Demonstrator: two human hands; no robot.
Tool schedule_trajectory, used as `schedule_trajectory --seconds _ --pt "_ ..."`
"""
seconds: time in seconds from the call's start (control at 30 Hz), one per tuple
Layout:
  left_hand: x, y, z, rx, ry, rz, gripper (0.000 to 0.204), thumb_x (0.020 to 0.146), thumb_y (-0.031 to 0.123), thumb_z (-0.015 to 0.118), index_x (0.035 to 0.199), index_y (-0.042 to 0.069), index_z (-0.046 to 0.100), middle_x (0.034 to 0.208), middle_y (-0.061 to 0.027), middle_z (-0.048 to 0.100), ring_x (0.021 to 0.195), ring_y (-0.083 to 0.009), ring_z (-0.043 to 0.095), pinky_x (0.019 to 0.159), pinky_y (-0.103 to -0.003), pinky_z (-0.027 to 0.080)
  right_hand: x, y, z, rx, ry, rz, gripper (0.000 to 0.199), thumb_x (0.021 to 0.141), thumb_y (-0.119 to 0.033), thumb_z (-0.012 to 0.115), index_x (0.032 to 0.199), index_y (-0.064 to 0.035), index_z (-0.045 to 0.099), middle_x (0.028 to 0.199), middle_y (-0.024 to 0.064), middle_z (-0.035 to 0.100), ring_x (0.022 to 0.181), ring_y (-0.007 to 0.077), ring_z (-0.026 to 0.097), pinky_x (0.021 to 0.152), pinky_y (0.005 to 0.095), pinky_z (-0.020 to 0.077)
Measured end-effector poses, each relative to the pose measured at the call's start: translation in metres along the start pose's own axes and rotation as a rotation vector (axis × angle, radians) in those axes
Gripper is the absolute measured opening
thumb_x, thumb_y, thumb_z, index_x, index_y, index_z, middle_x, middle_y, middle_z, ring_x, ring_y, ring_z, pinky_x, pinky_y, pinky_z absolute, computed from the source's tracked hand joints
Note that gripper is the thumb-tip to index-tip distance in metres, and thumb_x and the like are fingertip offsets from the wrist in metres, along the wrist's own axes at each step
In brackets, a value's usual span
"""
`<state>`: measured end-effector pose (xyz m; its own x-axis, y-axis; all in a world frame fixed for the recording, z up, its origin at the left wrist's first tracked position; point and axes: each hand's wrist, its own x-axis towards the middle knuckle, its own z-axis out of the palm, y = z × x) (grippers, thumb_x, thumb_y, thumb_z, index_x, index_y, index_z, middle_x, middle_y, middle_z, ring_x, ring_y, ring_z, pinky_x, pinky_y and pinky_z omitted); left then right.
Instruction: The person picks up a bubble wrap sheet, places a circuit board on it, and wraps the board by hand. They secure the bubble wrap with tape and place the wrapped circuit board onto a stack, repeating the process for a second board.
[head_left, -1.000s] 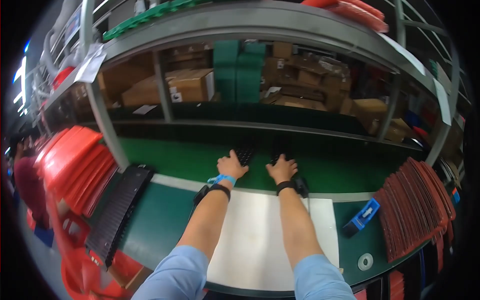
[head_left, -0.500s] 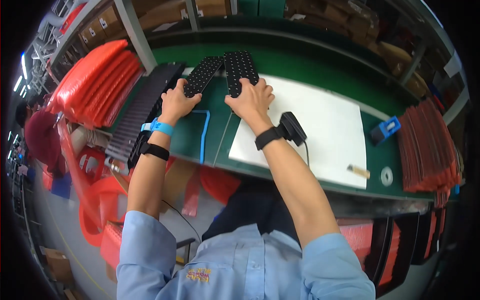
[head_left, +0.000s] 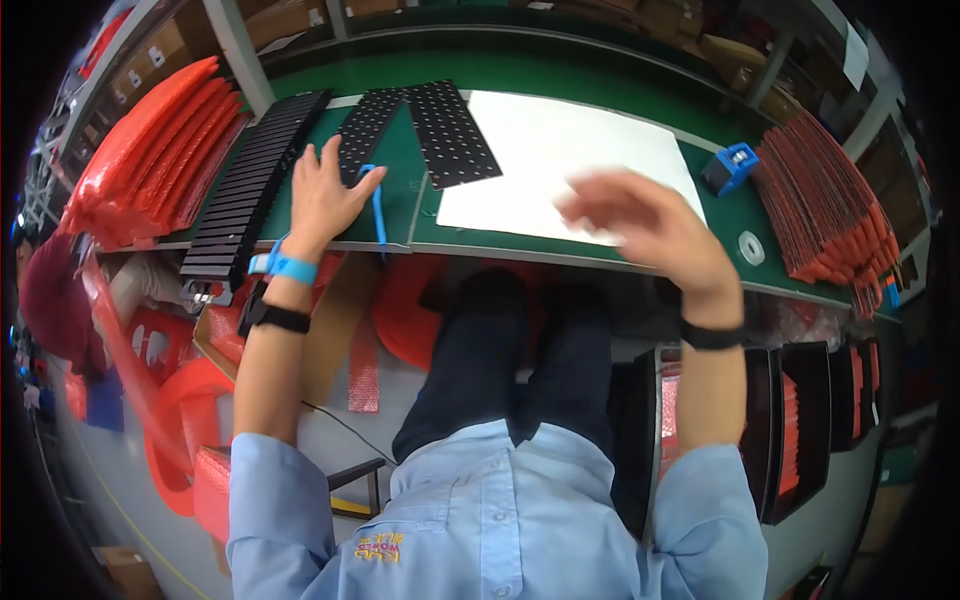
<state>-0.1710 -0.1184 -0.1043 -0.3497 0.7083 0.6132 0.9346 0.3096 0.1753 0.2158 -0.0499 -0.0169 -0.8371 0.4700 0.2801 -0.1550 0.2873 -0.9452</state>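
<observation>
Two black panels dotted with light spots, a left one (head_left: 366,122) and a right one (head_left: 452,137), lie on the green bench with their far ends meeting or overlapping. My left hand (head_left: 325,195) is open, fingers spread at the left panel's near end; whether it touches the panel I cannot tell. Its thumb is by a thin blue strip (head_left: 378,212), partly hidden by the hand. My right hand (head_left: 645,222), smeared by motion, hangs over the near edge of a white sheet (head_left: 575,145), apart from the panels. Its fingers are too blurred to read.
Left of the panels stand black ribbed strips (head_left: 243,185) and stacked red bubble-wrap packs (head_left: 150,150). At the right are a blue tape dispenser (head_left: 730,168), a white ring roll (head_left: 751,248) and another stack of red-edged packs (head_left: 825,205). A person in maroon (head_left: 60,305) is at far left.
My right hand has left the right panel and moved right and toward me. My left hand has drawn back slightly and spread its fingers. My view has shifted.
</observation>
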Motion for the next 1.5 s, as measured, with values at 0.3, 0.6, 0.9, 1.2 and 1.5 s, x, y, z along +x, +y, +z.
schedule_trajectory --seconds 0.3,0.6,0.9,1.2,1.5 --pt "-0.012 0.074 -0.088 -0.483 0.027 0.238 0.040 0.085 0.012 0.065 0.123 0.004 0.058 0.137 -0.0199 0.051 0.130 -0.0356 0.046 0.108 -0.040 0.036 -0.217 0.067 -0.030 0.486 0.215 -0.254 0.067 0.072 -0.032 0.085 0.125 -0.0037 0.056 0.116 0.0246 0.060 0.104 0.0365 0.061 0.092 0.0437 0.0491" --pt "-0.017 0.109 -0.093 -0.766 -0.117 0.256 0.033 0.089 0.011 0.062 0.121 0.001 0.060 0.138 -0.0164 0.051 0.129 -0.0252 0.048 0.110 -0.035 0.033 -0.219 0.111 0.023 0.703 0.336 -0.194 0.057 0.078 -0.028 0.081 0.124 -0.0061 0.056 0.115 0.0178 0.060 0.104 0.0299 0.059 0.089 0.0426 0.0478" --pt "-0.028 0.126 -0.071 -0.995 -0.353 0.164 0.032 0.092 0.008 0.059 0.122 -0.001 0.059 0.136 -0.0163 0.052 0.125 -0.0209 0.051 0.109 -0.033 0.035 -0.278 0.121 0.038 0.765 0.568 -0.251 0.058 0.080 -0.029 0.079 0.127 -0.0083 0.053 0.111 0.0133 0.061 0.103 0.0245 0.059 0.087 0.0382 0.0465" --pt "-0.053 0.135 -0.086 -1.064 -0.444 0.032 0.031 0.093 0.006 0.058 0.122 -0.002 0.059 0.137 -0.0155 0.052 0.123 -0.0192 0.051 0.107 -0.032 0.037 -0.242 0.161 0.024 0.853 0.483 -0.067 0.050 0.088 -0.023 0.069 0.131 -0.0061 0.051 0.112 0.0118 0.062 0.103 0.0209 0.059 0.086 0.0341 0.0468" --pt "-0.052 0.121 -0.108 -0.907 -0.413 0.116 0.031 0.095 0.013 0.057 0.123 -0.001 0.058 0.136 -0.0150 0.054 0.128 -0.0229 0.049 0.110 -0.036 0.034 -0.085 0.363 -0.032 0.203 0.661 0.558 0.040 0.089 -0.018 0.062 0.126 -0.0063 0.057 0.111 0.0115 0.065 0.089 0.0238 0.067 0.074 0.0335 0.0534"
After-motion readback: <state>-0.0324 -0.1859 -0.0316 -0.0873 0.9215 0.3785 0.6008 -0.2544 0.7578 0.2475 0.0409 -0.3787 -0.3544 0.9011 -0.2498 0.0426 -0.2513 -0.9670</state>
